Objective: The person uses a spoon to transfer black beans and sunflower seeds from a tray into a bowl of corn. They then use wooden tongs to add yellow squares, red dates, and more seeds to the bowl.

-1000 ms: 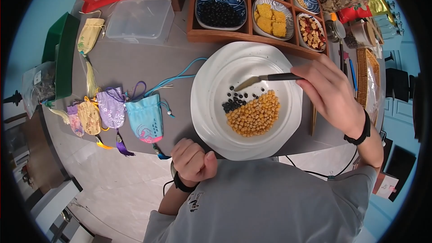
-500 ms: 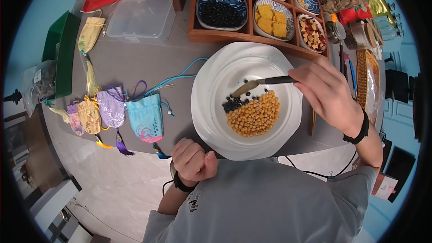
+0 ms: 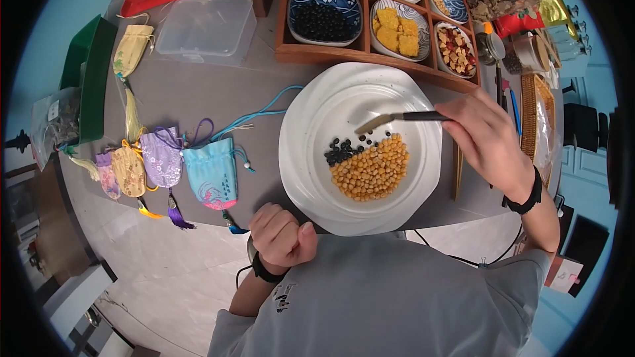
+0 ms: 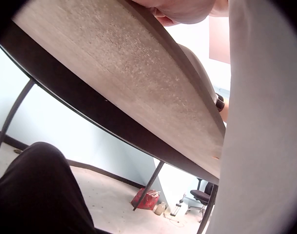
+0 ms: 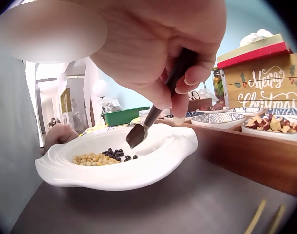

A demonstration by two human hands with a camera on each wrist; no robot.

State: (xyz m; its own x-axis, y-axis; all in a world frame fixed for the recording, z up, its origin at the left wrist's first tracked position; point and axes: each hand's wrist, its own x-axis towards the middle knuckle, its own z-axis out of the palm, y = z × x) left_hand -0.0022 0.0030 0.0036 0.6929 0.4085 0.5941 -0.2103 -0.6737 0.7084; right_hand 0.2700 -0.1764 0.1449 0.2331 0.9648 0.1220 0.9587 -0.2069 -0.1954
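Observation:
In the head view a large white plate (image 3: 305,178) holds a heap of yellow beans (image 3: 370,170) with a small group of black beans (image 3: 340,152) along its upper left side. The right hand (image 3: 486,139) pinches the dark handle of a small spoon (image 3: 377,123), whose bowl hangs above the black beans. In the right wrist view the fingers curl round the handle, and the spoon (image 5: 136,135) points down over the plate (image 5: 124,181). The left hand (image 3: 281,235) lies with curled fingers at the table's edge, just left of the plate, holding nothing visible.
Behind the plate stands a divided wooden tray (image 3: 317,53) with bowls of foods. A clear plastic box (image 3: 206,30) and several drawstring pouches, one blue (image 3: 211,172), lie to the left. Chopsticks (image 3: 458,172), jars and a wicker basket (image 3: 528,116) are at the right.
The spoon tip has lifted away from the black beans and moved up and right, with the right hand shifting slightly right. The left hand keeps its curled pose.

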